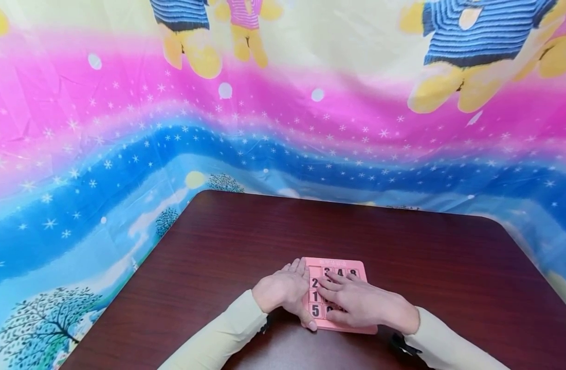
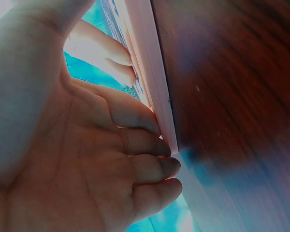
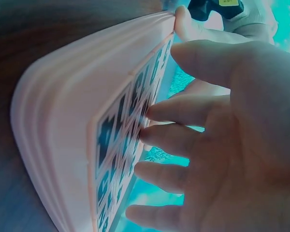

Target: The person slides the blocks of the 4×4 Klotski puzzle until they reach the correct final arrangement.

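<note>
A pink sliding number puzzle (image 1: 359, 264) with black-numbered tiles lies flat on the table. An open slot shows at its top left corner. My left hand (image 1: 284, 290) rests along the puzzle's left edge, fingers straight and pointing away, thumb by the near left corner. In the left wrist view the fingertips touch the puzzle's side (image 2: 157, 72). My right hand (image 1: 363, 303) is spread over the tiles and hides several of them. In the right wrist view its fingers (image 3: 166, 137) reach out over the numbered face, some tips at the tiles.
The dark brown wooden table (image 1: 245, 231) has rounded far corners. Behind it hangs a colourful cloth (image 1: 283, 128) printed with snowflakes, trees and cartoon figures. Pale sleeves (image 1: 218, 334) cover both forearms, with a black strap (image 1: 405, 345) at the right wrist.
</note>
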The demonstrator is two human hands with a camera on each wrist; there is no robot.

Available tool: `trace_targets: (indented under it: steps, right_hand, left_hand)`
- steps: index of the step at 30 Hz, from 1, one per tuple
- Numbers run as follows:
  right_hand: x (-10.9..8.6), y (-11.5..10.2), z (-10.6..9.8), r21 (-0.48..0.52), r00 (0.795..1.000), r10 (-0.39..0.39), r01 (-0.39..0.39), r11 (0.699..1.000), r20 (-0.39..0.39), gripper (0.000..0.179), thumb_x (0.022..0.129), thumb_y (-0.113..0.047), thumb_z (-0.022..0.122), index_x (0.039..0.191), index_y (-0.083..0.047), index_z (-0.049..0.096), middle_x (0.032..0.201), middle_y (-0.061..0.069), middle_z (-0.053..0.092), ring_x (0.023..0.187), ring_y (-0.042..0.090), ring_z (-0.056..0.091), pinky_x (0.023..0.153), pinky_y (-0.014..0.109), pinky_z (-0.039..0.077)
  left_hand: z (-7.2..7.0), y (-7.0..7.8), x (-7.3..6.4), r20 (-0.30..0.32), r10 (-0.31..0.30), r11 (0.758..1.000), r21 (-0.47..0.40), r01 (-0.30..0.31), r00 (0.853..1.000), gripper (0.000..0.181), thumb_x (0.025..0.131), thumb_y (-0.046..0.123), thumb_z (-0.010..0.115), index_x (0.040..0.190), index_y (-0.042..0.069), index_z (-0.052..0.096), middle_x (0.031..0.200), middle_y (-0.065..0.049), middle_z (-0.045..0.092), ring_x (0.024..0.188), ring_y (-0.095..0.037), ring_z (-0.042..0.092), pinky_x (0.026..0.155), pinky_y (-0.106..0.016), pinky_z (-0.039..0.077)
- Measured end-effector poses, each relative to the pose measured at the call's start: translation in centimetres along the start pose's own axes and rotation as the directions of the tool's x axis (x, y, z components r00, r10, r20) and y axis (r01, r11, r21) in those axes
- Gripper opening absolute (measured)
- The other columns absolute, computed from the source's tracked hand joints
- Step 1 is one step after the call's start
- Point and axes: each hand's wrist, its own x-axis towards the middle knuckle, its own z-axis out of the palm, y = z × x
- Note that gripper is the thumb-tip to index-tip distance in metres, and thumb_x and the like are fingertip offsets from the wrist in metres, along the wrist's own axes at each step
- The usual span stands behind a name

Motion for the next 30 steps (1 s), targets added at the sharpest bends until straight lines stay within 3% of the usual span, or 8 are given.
trace_targets:
  steps: [6, 21, 30]
  right_hand:
    - [0.1, -0.1, 0.0, 0.005, 1.000, 0.030, -0.030, 1.000, 0.004, 0.056, 0.097, -0.044, 0.055, 0.146, -0.018, 0.049, 0.155, 0.004, 0.043, 0.148, 0.032, 0.031, 0.112, 0.067, 0.031]
    - [1.3, -0.1, -0.2, -0.136, 0.998, 0.045, -0.050, 0.989, -0.043, 0.056, 0.096, -0.043, 0.057, 0.143, -0.012, 0.053, 0.150, 0.010, 0.049, 0.143, 0.036, 0.038, 0.107, 0.068, 0.036]
    - [2.1, 0.4, -0.4, -0.098, 0.992, 0.124, -0.126, 0.987, -0.025, 0.057, 0.098, -0.046, 0.052, 0.145, -0.013, 0.050, 0.154, 0.009, 0.044, 0.146, 0.036, 0.032, 0.113, 0.067, 0.029]
  left_hand:
    - [0.0, 0.1, 0.0, -0.007, 0.001, 1.000, -0.009, -0.001, 1.000, 0.132, 0.058, 0.080, 0.074, 0.154, 0.002, 0.027, 0.163, -0.018, 0.019, 0.152, -0.028, 0.021, 0.123, -0.036, 0.026]
    - [0.0, 0.1, 0.0, 0.006, 0.009, 1.000, 0.006, -0.009, 1.000, 0.132, 0.059, 0.081, 0.072, 0.154, 0.002, 0.026, 0.163, -0.018, 0.019, 0.152, -0.028, 0.020, 0.124, -0.035, 0.025]
    - [-0.1, 0.1, -0.1, 0.009, 0.022, 1.000, 0.000, -0.022, 1.000, 0.131, 0.060, 0.080, 0.073, 0.154, 0.001, 0.027, 0.163, -0.019, 0.020, 0.152, -0.028, 0.020, 0.124, -0.035, 0.024]
